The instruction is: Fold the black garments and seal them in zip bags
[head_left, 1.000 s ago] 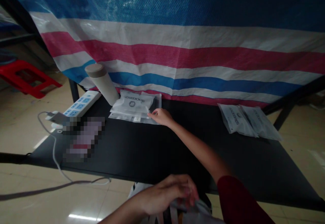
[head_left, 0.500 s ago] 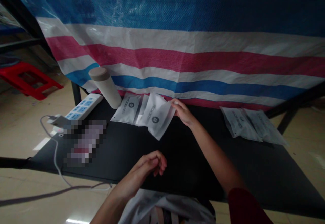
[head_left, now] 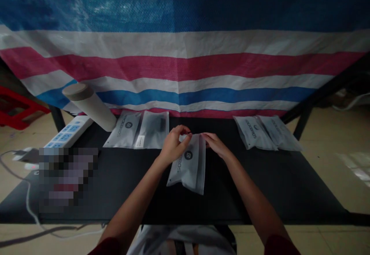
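Note:
A frosted plastic pouch (head_left: 189,174) with a dark round logo and lettering lies before me, its top edge away from me. My left hand (head_left: 174,145) is closed at the pouch's top left, thumb and fingers pinching the edge. At the top right corner, my right hand (head_left: 215,144) grips the same edge between thumb and fingers. Beyond my left hand, another frosted pouch (head_left: 153,127) with a white label lies beside a logo pouch (head_left: 124,129). What the pouches contain cannot be made out clearly.
Two more pouches, one nearer (head_left: 254,131) and one partly behind it (head_left: 279,133), lie at the right on the black table (head_left: 274,185). A pale bottle (head_left: 92,106), a white power strip (head_left: 66,133) and a blurred-out item (head_left: 69,179) stand left. A striped sheet (head_left: 185,68) hangs behind.
My right hand has brought the logo pouch from the back row towards me. My left hand has moved forward from the near side onto its top edge. The view has turned right.

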Motion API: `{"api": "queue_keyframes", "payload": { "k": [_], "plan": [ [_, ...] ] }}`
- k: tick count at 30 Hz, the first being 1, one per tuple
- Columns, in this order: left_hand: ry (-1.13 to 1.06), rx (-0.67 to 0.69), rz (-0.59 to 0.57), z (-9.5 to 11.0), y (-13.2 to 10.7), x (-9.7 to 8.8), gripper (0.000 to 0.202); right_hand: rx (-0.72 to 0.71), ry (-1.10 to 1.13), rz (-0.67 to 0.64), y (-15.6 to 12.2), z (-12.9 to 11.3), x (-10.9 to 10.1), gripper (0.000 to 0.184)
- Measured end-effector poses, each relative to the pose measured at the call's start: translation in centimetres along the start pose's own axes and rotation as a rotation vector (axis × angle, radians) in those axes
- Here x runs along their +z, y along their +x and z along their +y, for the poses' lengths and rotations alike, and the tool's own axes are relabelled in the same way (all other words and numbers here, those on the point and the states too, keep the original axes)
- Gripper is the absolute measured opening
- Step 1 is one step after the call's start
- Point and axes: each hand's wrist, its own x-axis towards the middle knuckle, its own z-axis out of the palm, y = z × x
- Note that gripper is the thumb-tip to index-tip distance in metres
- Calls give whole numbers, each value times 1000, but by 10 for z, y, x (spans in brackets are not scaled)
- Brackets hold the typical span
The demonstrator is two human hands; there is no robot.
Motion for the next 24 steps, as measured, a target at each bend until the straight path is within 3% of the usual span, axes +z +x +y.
{"api": "queue_keyframes", "payload": {
  "k": [2, 6, 8, 13, 19, 24],
  "plan": [
    [224, 64, -16, -2, 24, 15, 25, -17, -15, -3, 0, 5, -3, 45],
    [403, 117, -370, -6, 50, 38, 28, -113, -150, 30, -1, 11, -10, 46],
    [421, 102, -467, -9, 54, 45, 26, -134, -262, 69, -2, 13, -13, 45],
    [348, 42, -412, -21, 58, 52, 22, -84, -245, 113, -1, 18, -13, 45],
    [309, 38, -306, -27, 63, 47, 20, -76, -150, 24, 4, 14, -6, 49],
    [267, 28, -277, -23, 63, 46, 20, -124, -58, 131, 1, 11, 1, 50]
  ]
}}
